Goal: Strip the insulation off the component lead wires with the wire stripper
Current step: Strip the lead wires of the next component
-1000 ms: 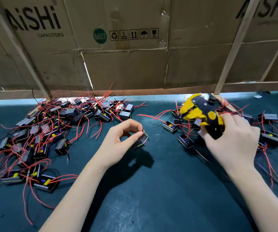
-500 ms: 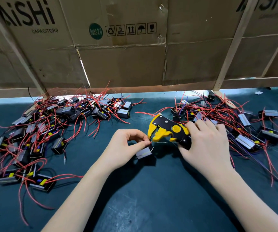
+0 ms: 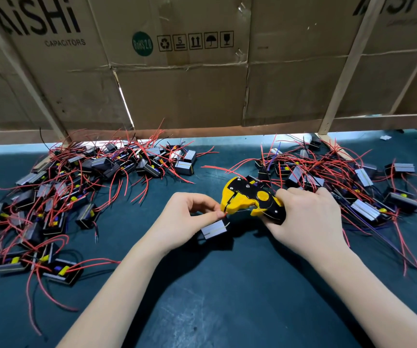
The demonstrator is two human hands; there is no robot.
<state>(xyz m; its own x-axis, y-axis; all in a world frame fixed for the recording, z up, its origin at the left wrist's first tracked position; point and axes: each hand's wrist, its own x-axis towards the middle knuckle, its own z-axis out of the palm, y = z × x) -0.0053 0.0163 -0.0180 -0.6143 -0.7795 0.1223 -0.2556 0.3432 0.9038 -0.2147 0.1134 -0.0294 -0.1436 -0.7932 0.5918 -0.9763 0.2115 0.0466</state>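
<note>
Lead wire [image 3: 225, 214]: red, thin; short end shows betw. L fingertips and stripper nose, touching or just at the nose. Whether it sits inside the jaws: can't tell.
Component [image 3: 214, 229]: small black block w/ grey face and pale stripe; hangs/rests just below L fingertips, centre of mat, right under the stripper head.
Wire stripper [image 3: 250, 200]: yellow/black, round yellow pivot knob; head points left toward L hand, handles buried in R palm. Near centre of mat, tilted, held off the surface.
L hand [image 3: 186, 217]: thumb + index pinched on the red lead; other fingers curled above. Forearm comes in from lower left.
R hand [image 3: 305, 222]: fingers wrapped round stripper handles, back of hand up. Forearm from lower right.
Mat [image 3: 215, 297]: dark teal, scuffed pale patch near front.
Left pile [image 3: 77, 192]: many same-type black/grey blocks w/ yellow bits, red and some black leads tangled; well apart from L hand.
Right pile [image 3: 353, 187]: same parts, red plus some purple leads; just behind and beside R hand.
Cardboard wall [image 3: 189, 96]: flattened cartons at back of bench, print "AiSHi CAPACITORS", green RoHS 2.0 dot, handling symbols.
Wood slats [image 3: 340, 79]: pale, angled across the cardboard.
</note>
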